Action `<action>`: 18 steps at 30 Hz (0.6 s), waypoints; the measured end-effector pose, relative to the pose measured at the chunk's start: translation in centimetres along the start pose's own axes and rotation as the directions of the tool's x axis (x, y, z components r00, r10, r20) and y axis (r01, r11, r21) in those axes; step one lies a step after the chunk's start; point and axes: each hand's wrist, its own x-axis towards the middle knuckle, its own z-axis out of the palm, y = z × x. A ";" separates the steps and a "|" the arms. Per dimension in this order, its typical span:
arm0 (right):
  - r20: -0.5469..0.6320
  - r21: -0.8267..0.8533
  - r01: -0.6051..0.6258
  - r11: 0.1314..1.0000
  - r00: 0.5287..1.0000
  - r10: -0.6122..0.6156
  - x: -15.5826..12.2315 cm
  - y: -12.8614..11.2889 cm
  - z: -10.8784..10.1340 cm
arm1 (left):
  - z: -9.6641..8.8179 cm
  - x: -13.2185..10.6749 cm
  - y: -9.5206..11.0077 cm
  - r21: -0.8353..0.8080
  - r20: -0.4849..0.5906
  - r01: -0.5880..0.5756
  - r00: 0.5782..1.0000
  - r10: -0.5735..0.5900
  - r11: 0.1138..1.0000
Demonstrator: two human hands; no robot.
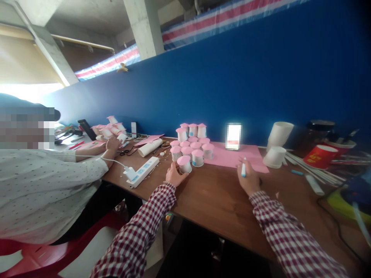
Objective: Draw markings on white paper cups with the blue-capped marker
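My left hand [174,176] is closed around the near side of a small white paper cup [184,167] with a pink paper top, standing on the table at the front of a group. Behind it, several similar pink-topped cups [197,157] stand close together, some raised higher at the back. My right hand [249,179] grips a slim white marker [243,168] with a pale blue end, above the front edge of a pink paper sheet [252,156].
A lit phone [234,136] stands upright on the pink sheet. White cups [274,157], a red cup [320,156] and pale sticks [310,166] sit at right. A power strip [144,172] and a paper roll [150,147] lie at left, near a co-worker's hands [113,143].
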 end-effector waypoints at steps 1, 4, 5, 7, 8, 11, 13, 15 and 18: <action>0.003 0.005 -0.001 1.000 1.000 0.001 0.0 0.0 0.0 | 0.1 0.1 0.1 0.027 0.014 -0.010 1.000 0.010 1.000; 0.014 0.012 -0.006 1.000 1.000 0.006 0.0 0.0 -0.1 | 0.1 0.2 0.4 0.160 0.068 -0.028 0.998 0.018 0.987; 0.017 0.009 -0.011 1.000 1.000 0.011 0.0 -0.1 -0.1 | 0.0 0.2 0.4 0.197 0.079 -0.031 0.997 0.015 0.980; 0.023 0.004 -0.020 1.000 1.000 0.020 0.0 -0.2 -0.1 | -0.1 0.1 0.5 0.239 0.090 -0.033 0.996 0.012 0.970; 0.024 0.004 -0.024 1.000 0.999 0.024 0.0 -0.2 -0.2 | -0.2 0.1 0.5 0.245 0.094 -0.034 0.996 0.012 0.969; 0.019 0.012 -0.018 1.000 1.000 0.018 0.0 -0.2 -0.2 | -0.4 -0.1 0.2 0.221 0.096 -0.049 0.995 0.028 0.974; 0.018 0.013 -0.008 1.000 1.000 0.008 0.0 -0.1 -0.2 | -0.6 -0.3 0.0 0.202 0.090 -0.073 0.994 0.056 0.977; 0.018 0.004 -0.004 1.000 1.000 0.004 0.0 -0.1 -0.1 | -0.9 -0.7 -0.3 0.212 0.082 -0.096 0.993 0.080 0.973; 0.009 -0.019 -0.001 1.000 1.000 0.001 0.0 0.0 0.0 | -1.3 -1.4 -0.5 0.264 0.085 -0.131 0.990 0.113 0.956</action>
